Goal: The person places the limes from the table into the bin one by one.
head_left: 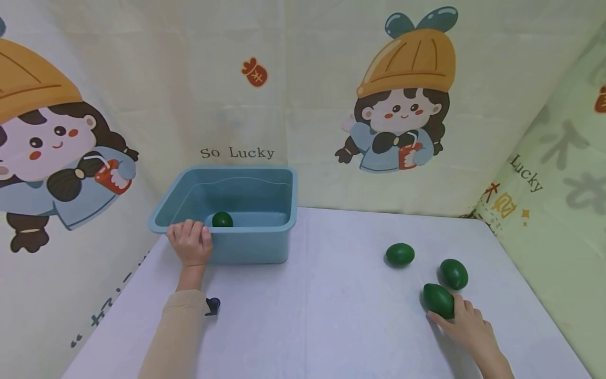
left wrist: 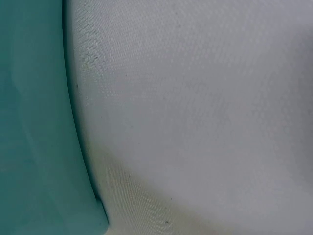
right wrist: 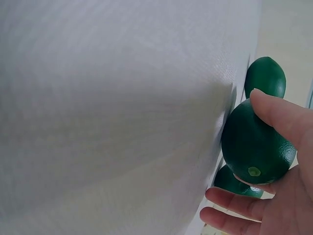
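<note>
My left hand (head_left: 191,243) grips the near rim of a blue plastic bin (head_left: 251,247), its fingers curled over the edge. Inside the bin lies one green lime (head_left: 222,219). At the right, my right hand (head_left: 470,325) holds another lime (head_left: 438,301) between thumb and fingers; its pale stem mark faces the right wrist view. Two more limes lie close by on the table, one just beyond the held lime (head_left: 454,273) and one farther left (head_left: 400,255). The left wrist view has the bin's wall (left wrist: 39,122) but not the hand.
A white cloth covers the table (head_left: 331,316). Beside my left sleeve sits a small black object (head_left: 213,306), partly hidden. Printed curtains (head_left: 312,105) hang behind the table and along both sides, right behind the bin.
</note>
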A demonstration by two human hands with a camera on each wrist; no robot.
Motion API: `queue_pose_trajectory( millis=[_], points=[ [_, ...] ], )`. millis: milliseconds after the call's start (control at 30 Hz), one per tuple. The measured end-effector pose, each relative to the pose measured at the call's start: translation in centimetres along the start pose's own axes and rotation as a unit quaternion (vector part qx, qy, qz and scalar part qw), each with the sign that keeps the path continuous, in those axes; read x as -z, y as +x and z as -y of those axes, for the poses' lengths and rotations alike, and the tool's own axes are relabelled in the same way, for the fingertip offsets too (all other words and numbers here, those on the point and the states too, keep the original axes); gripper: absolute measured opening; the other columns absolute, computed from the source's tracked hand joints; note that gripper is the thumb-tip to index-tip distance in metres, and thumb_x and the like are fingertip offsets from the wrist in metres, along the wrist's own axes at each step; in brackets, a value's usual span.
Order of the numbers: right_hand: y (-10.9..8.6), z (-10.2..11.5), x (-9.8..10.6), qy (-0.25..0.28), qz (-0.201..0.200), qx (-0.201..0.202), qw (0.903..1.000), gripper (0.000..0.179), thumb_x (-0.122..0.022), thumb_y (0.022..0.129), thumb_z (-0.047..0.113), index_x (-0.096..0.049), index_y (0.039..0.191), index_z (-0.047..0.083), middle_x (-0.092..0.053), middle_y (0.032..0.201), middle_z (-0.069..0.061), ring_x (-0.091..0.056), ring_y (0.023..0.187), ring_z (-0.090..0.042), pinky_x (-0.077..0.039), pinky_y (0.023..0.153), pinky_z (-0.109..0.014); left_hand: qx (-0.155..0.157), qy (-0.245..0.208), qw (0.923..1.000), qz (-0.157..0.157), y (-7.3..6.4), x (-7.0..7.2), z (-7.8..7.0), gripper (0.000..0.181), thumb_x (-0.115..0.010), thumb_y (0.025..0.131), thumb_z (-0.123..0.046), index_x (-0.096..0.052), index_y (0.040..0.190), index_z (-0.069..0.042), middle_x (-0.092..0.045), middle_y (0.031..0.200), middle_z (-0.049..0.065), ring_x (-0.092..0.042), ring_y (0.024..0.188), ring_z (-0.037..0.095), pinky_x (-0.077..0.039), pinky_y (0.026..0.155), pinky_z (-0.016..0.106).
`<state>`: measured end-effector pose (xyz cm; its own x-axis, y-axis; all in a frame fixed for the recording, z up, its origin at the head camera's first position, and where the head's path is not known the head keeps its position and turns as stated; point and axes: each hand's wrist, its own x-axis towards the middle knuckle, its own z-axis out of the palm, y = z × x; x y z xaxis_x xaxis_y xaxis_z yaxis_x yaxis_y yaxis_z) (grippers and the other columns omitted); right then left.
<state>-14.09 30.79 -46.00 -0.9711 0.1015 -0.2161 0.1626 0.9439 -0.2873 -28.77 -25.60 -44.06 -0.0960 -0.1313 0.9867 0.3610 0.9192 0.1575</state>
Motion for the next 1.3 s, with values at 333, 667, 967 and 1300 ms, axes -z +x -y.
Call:
queue_pose_trajectory(
  millis=[333,667,967,1300],
  points=[
    [-0.03,-0.03,0.05,-0.002,0.004,0.0,1.0,0.095,-0.048,0.08,0.064,-0.024,0.127,-0.015,-0.037,0.116,-0.042,-0.04,0.102,-0.055,-0.034,0.076,-0.064,0.0,-0.004,1.0,0.001,0.14,0.08,-0.15,0.046,-0.037,0.086,-0.034,-0.049,0.062,0.003,-0.047,0.062,0.019,-0.039,0.065,0.036,-0.026,0.072,0.051],
    [0.01,0.09,0.18,-0.003,0.006,0.002,1.0,0.096,-0.048,0.079,0.065,-0.024,0.127,-0.014,-0.037,0.117,-0.041,-0.039,0.103,-0.056,-0.034,0.077,-0.065,-0.004,0.0,1.0,0.002,0.26,0.15,-0.14,0.048,-0.036,0.088,-0.035,-0.05,0.062,0.003,-0.047,0.062,0.019,-0.039,0.064,0.036,-0.026,0.072,0.05],
    [-0.04,0.29,0.27,0.005,0.007,0.004,1.0,0.096,-0.048,0.079,0.065,-0.022,0.129,-0.014,-0.035,0.118,-0.042,-0.038,0.104,-0.056,-0.032,0.079,-0.067,-0.005,0.004,1.0,-0.001,0.36,0.14,-0.16,0.051,-0.035,0.09,-0.037,-0.049,0.061,0.003,-0.046,0.062,0.018,-0.038,0.063,0.035,-0.025,0.071,0.05],
    [-0.27,0.75,0.59,0.006,0.002,0.006,1.0,0.096,-0.048,0.08,0.064,-0.022,0.129,-0.015,-0.034,0.119,-0.042,-0.036,0.105,-0.057,-0.031,0.08,-0.067,-0.003,0.001,1.0,0.0,0.34,0.09,-0.1,0.053,-0.034,0.09,-0.039,-0.049,0.062,0.003,-0.046,0.062,0.018,-0.037,0.064,0.036,-0.025,0.071,0.05]
  ],
)
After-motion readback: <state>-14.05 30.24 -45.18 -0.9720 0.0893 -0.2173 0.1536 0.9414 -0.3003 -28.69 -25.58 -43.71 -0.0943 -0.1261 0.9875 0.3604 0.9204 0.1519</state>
